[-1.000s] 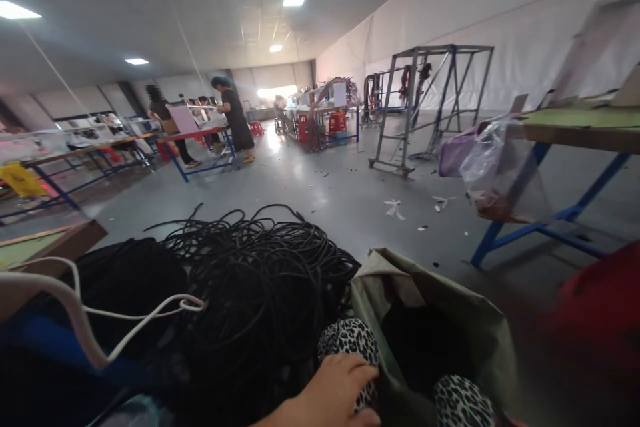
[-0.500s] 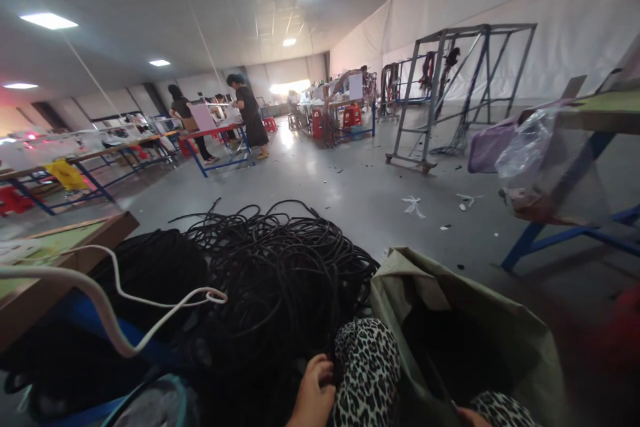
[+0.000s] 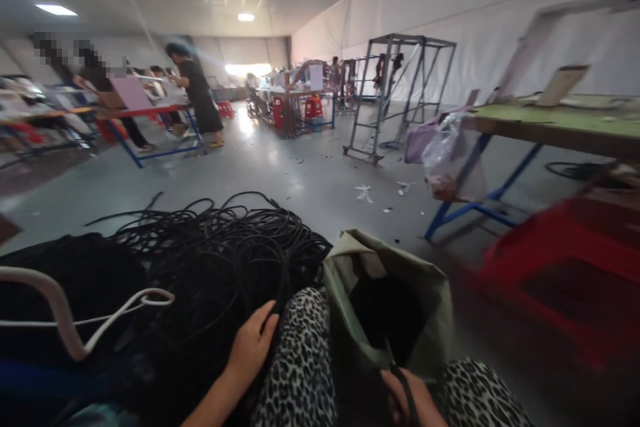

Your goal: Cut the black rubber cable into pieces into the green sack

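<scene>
A large tangled heap of black cables [image 3: 220, 267] lies on the floor before me. At its right edge, beside my leopard-print knee, my left hand [image 3: 254, 340] is closed on a strand of black cable [image 3: 281, 290]. My right hand [image 3: 407, 397] grips scissors [image 3: 395, 365] by their dark handles, the blades pointing up and away. Just beyond the scissors, between my knees, stands an open green-grey sack [image 3: 345, 293]. Its inside looks dark, and I cannot make out what it holds.
A red stool [image 3: 565, 260] and a green-topped table [image 3: 560, 123] with blue legs stand to the right. A white cord [image 3: 125, 307] loops at the left. Farther off are a metal rack [image 3: 375, 100] and a person [image 3: 195, 90] at a table. Scraps [image 3: 364, 193] litter the floor.
My view has turned right, bringing the red stool and more of the green-topped table into sight. My right hand with the scissors, mostly out of frame before, now shows near the sack.
</scene>
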A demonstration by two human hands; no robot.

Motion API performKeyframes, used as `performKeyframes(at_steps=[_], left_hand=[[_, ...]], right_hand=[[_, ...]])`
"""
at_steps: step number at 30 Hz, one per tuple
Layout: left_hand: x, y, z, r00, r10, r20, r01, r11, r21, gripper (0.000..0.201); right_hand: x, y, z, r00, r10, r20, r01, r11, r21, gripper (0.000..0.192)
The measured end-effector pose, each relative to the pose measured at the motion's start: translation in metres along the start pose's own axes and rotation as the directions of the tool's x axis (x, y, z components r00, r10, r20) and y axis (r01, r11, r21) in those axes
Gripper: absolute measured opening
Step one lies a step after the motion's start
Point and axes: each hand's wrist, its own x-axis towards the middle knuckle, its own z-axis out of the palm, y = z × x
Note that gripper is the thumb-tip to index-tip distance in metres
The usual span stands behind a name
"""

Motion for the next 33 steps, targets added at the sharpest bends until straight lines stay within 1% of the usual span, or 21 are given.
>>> performKeyframes(at_steps=[1,4,5,7,9,11,14,15,17,19,22,25,28,30,33], left_hand=[[0.009,0.008,-0.005,0.998,0.067,-0.009,-0.067,0.998,0.02,0.039],[0.028,0.035,-0.012,0.971,0.232,0.053,-0.236,0.967,0.097,0.037],[0.031,0.043,-0.011,0.959,0.272,0.074,-0.28,0.951,0.13,0.038],[0.036,0.054,-0.007,0.934,0.34,0.11,-0.356,0.915,0.191,0.038],[0.039,0.059,0.003,0.909,0.388,0.155,-0.416,0.875,0.249,0.038],[0.04,0.06,0.014,0.887,0.41,0.212,-0.458,0.838,0.295,0.039],[0.042,0.058,0.028,0.856,0.423,0.299,-0.507,0.799,0.323,0.037],[0.044,0.058,0.031,0.846,0.427,0.319,-0.52,0.79,0.324,0.037],[0.049,0.058,0.032,0.833,0.44,0.335,-0.541,0.774,0.329,0.037],[0.061,0.06,0.027,0.822,0.46,0.334,-0.561,0.754,0.342,0.039],[0.086,0.068,0.018,0.799,0.492,0.345,-0.597,0.714,0.365,0.042],[0.111,0.083,0.016,0.774,0.529,0.347,-0.63,0.693,0.35,0.042],[0.128,0.099,0.024,0.742,0.558,0.373,-0.666,0.676,0.314,0.033],[0.134,0.108,0.033,0.702,0.589,0.4,-0.706,0.647,0.287,0.029],[0.14,0.119,0.051,0.633,0.654,0.413,-0.768,0.596,0.235,0.029]], right_hand=[[0.003,0.004,0.0,1.0,0.031,0.001,-0.031,0.999,0.01,0.026],[0.011,0.015,-0.001,0.986,0.13,-0.103,-0.132,0.991,-0.013,0.018],[0.013,0.018,-0.002,0.979,0.142,-0.144,-0.144,0.99,0.001,0.017],[0.016,0.025,-0.005,0.974,0.154,-0.168,-0.147,0.988,0.049,0.018],[0.017,0.031,-0.009,0.968,0.141,-0.21,-0.131,0.99,0.06,0.022],[0.019,0.035,-0.014,0.958,0.117,-0.263,-0.118,0.993,0.012,0.024],[0.023,0.037,-0.018,0.938,0.063,-0.341,-0.123,0.98,-0.157,0.032],[0.026,0.037,-0.018,0.936,0.023,-0.351,-0.111,0.966,-0.232,0.037],[0.032,0.038,-0.013,0.939,-0.089,-0.331,-0.048,0.922,-0.385,0.045],[0.041,0.039,-0.005,0.945,-0.197,-0.26,0.045,0.868,-0.494,0.049],[0.056,0.044,0.009,0.953,-0.252,-0.166,0.126,0.832,-0.541,0.049],[0.069,0.05,0.021,0.967,-0.23,-0.111,0.138,0.837,-0.529,0.05],[0.08,0.055,0.027,0.976,-0.201,-0.085,0.129,0.846,-0.518,0.051],[0.084,0.055,0.029,0.982,-0.165,-0.088,0.098,0.855,-0.509,0.051],[0.085,0.051,0.03,0.987,-0.112,-0.118,0.041,0.875,-0.482,0.052]])
